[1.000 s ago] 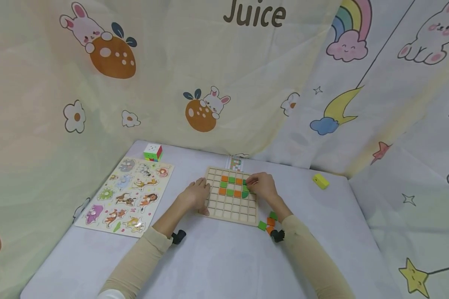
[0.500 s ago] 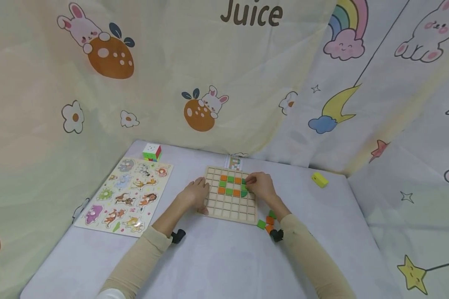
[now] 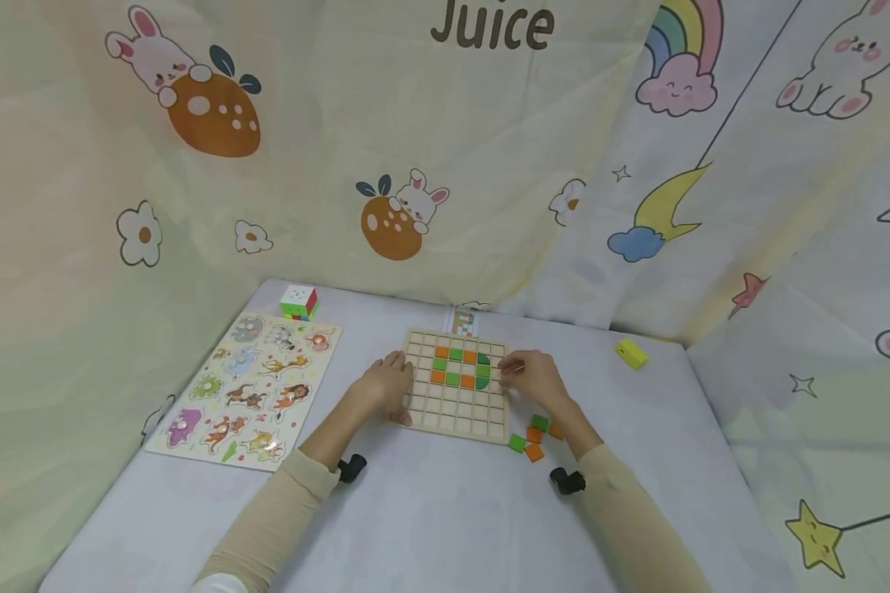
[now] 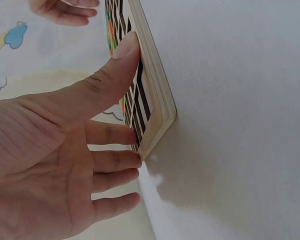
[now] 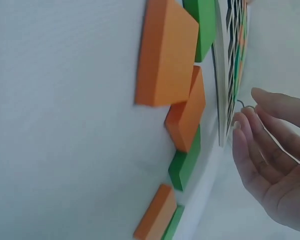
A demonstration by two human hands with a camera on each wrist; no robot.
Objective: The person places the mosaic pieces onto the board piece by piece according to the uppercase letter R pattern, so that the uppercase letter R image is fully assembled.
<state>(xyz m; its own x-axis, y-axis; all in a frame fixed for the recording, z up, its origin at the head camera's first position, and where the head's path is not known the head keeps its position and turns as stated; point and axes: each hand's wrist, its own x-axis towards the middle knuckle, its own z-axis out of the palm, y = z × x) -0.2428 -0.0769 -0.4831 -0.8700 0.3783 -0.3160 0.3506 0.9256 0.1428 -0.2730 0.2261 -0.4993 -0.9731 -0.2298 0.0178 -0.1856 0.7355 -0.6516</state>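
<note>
A wooden grid board (image 3: 456,412) lies mid-table, with orange and green square tiles (image 3: 455,354) set in a ring in its cells. At the ring's right side, two dark green rounded tiles (image 3: 483,383) sit above and below a green square. My left hand (image 3: 387,385) rests at the board's left edge; in the left wrist view its thumb (image 4: 125,55) lies on the rim, its fingers extended along the side. Beside the right edge hovers my right hand (image 3: 531,375), fingers loosely bent with nothing between them. Near its wrist lie several loose orange and green tiles (image 3: 534,452).
An animal puzzle board (image 3: 313,372) lies to the left, with a puzzle cube (image 3: 298,302) behind it. A small pattern card (image 3: 463,322) sits past the grid board. A yellow block (image 3: 631,353) stands at the back right. Printed cloth walls rise behind the table.
My right hand has let go of the upper dark green rounded tile and drawn back to the right, uncovering it and another loose orange tile. The left hand stays at the board.
</note>
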